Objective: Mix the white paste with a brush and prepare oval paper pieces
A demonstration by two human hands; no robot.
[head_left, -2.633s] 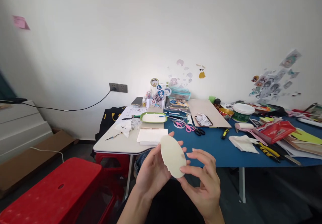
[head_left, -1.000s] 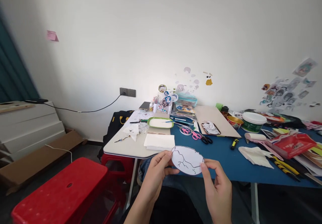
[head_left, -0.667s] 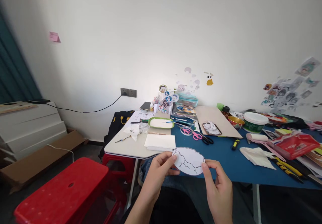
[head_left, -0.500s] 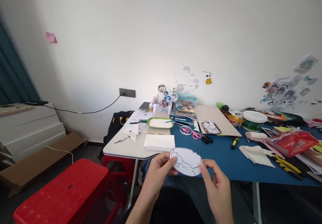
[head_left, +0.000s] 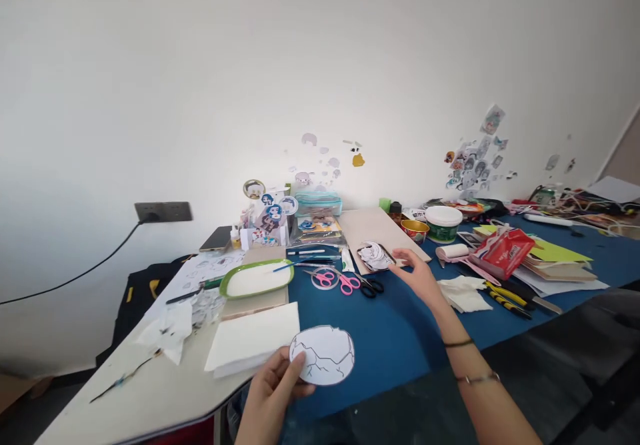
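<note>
An oval white paper cutout (head_left: 325,355) with black crack-like lines is pinched between the thumb and fingers of my left hand (head_left: 280,382), above the front edge of the table. My right hand (head_left: 413,273) reaches out over the blue tabletop, thumb and fingers apart, holding nothing. Just left of its fingertips lies a small dark-rimmed tray (head_left: 387,266) heaped with paper cutouts (head_left: 374,256). The tray rests on a beige board (head_left: 370,225); I cannot tell whether my fingers touch it.
Pink scissors (head_left: 345,284) and black scissors (head_left: 371,286) lie mid-table. Left are a green-rimmed dish (head_left: 230,288), stacked white paper (head_left: 255,335) and scraps (head_left: 173,332). Right are a white-lidded tub (head_left: 444,217), tissue (head_left: 465,294), yellow-black pliers (head_left: 507,300) and a red packet (head_left: 505,252).
My right hand has let go of the oval cutout and moved forward and right to the small tray. My left hand keeps the cutout. The view has turned right.
</note>
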